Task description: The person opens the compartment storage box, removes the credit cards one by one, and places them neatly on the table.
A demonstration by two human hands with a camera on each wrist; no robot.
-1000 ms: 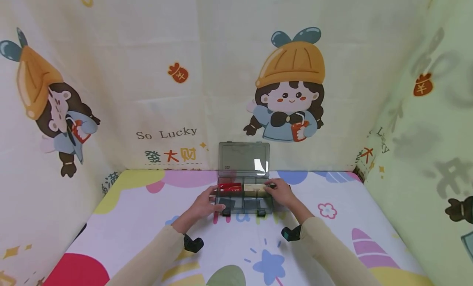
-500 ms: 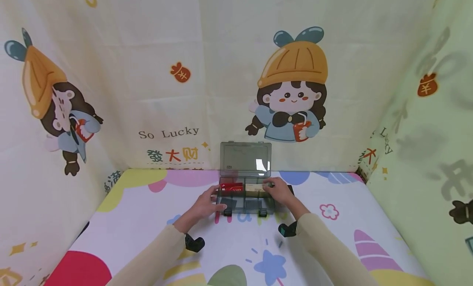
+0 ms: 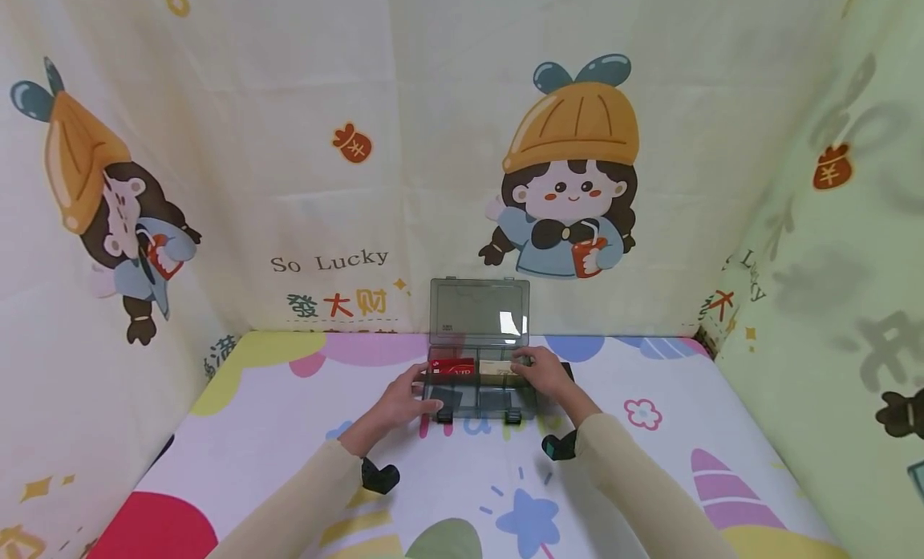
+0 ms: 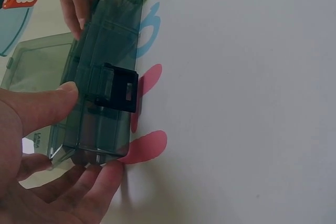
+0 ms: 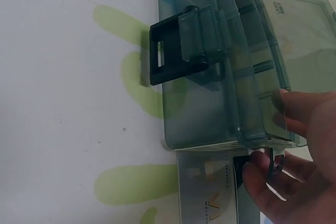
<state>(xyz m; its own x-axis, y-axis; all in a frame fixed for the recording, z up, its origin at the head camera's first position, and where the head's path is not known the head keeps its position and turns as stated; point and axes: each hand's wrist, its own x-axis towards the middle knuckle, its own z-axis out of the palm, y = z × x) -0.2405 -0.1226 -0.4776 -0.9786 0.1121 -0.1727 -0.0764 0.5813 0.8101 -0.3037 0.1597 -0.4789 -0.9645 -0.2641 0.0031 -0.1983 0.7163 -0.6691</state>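
Note:
An organizer box (image 3: 476,403) of smoky see-through plastic stands at the back of the table with its lid (image 3: 480,310) raised. A red VIP card (image 3: 452,370) and a cream card (image 3: 496,372) fill its rear compartments. My left hand (image 3: 396,398) grips the box's left end, thumb on the front rim and fingers under the end wall. At the right end, my right hand (image 3: 543,373) has one fingertip at the compartment edge. In the right wrist view its curled fingers pinch a small dark plastic piece (image 5: 272,165), whose kind I cannot tell.
A grey card-like item with gold letters (image 5: 209,190) lies on the table beside the box's right end. Dark latches (image 3: 512,415) hang along the front. Behind the lid rises a printed cloth wall (image 3: 361,206). A cartoon-patterned cloth (image 3: 462,487) covers the table.
My right hand's fingers have shifted slightly left over the right end of the box, and its wrist has moved slightly left. The left hand keeps its grip on the box.

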